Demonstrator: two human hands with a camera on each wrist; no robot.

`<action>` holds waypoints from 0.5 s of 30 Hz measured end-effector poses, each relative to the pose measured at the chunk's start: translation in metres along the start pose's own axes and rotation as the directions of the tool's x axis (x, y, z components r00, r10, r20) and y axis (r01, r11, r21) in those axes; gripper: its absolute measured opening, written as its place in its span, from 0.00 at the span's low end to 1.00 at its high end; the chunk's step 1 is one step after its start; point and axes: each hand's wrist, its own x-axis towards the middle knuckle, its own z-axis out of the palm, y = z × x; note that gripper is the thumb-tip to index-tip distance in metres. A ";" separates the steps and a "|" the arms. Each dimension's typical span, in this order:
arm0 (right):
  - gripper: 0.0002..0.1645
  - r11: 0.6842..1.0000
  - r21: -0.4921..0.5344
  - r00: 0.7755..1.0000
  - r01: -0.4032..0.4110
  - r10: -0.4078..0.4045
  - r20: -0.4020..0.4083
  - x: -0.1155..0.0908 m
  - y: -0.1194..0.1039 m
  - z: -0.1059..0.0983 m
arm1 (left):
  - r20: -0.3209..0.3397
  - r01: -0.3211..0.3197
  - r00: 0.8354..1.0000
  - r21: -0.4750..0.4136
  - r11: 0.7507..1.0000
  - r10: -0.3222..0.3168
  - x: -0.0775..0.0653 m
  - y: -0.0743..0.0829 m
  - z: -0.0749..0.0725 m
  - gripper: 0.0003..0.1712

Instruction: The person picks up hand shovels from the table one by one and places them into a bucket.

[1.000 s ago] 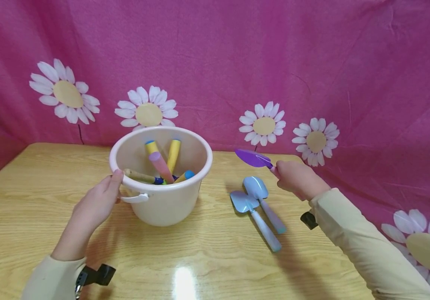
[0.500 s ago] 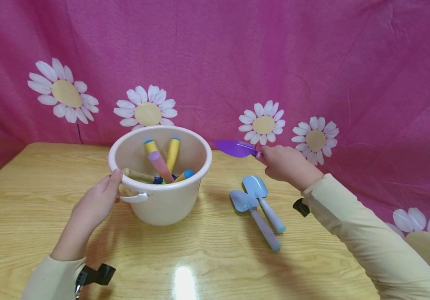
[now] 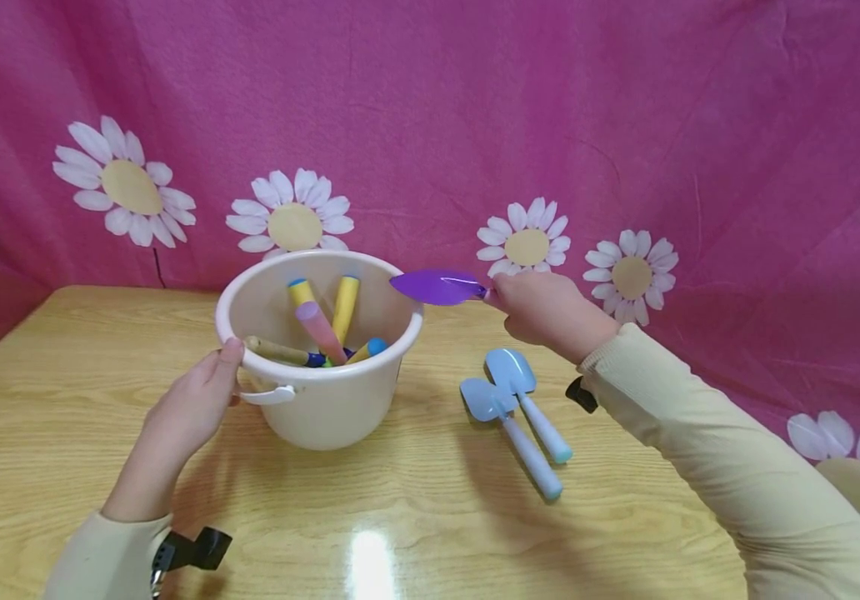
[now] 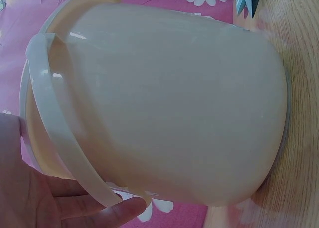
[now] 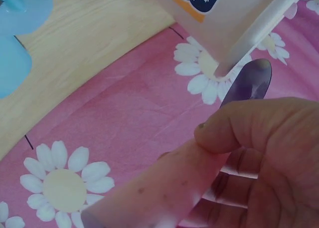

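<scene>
A cream plastic bucket (image 3: 332, 408) stands upright on the table, several tool handles inside it. Among them are a yellow handle (image 3: 347, 308), a pink handle (image 3: 317, 327) and a wooden handle (image 3: 277, 351); their lower ends are hidden. My left hand (image 3: 193, 408) grips the bucket's near-left rim, thumb on top, fingers beside the white bail handle (image 4: 65, 133). My right hand (image 3: 546, 308) holds a purple trowel (image 3: 436, 287) by its pink handle, also seen in the right wrist view (image 5: 159, 188). The trowel's blade points left and its tip overlaps the bucket's right rim in the head view.
Two light blue trowels (image 3: 527, 454) lie side by side on the wooden table (image 3: 287, 525), right of the bucket, below my right arm. A pink cloth (image 3: 415, 125) with white daisies hangs behind the table.
My right hand has carried the purple trowel leftward and slightly up, from above the blue trowels to the bucket's right rim. My left hand and the bucket have stayed in place.
</scene>
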 end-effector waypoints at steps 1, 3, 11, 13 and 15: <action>0.04 1.000 -0.006 1.000 0.005 -0.005 0.001 0.001 -0.001 0.000 | -0.001 -0.001 1.000 -0.001 1.000 0.001 0.000 0.000 0.000 0.40; 0.05 0.999 -0.027 1.000 0.022 -0.022 -0.005 0.003 -0.004 0.000 | -0.004 -0.004 1.000 -0.001 1.000 0.004 0.000 0.000 0.000 0.40; 0.02 0.992 -0.112 0.996 0.064 -0.070 -0.057 0.011 -0.016 -0.001 | -0.012 -0.008 1.000 0.004 1.000 0.008 0.000 0.000 0.000 0.39; 0.02 0.988 -0.134 0.992 0.076 -0.088 -0.086 0.012 -0.019 -0.002 | -0.012 -0.004 1.000 0.006 1.000 0.005 0.000 0.000 0.000 0.39; 0.03 0.986 -0.148 0.990 0.078 -0.093 -0.103 0.013 -0.022 -0.004 | -0.010 -0.002 1.000 0.007 1.000 0.002 0.000 0.000 0.000 0.39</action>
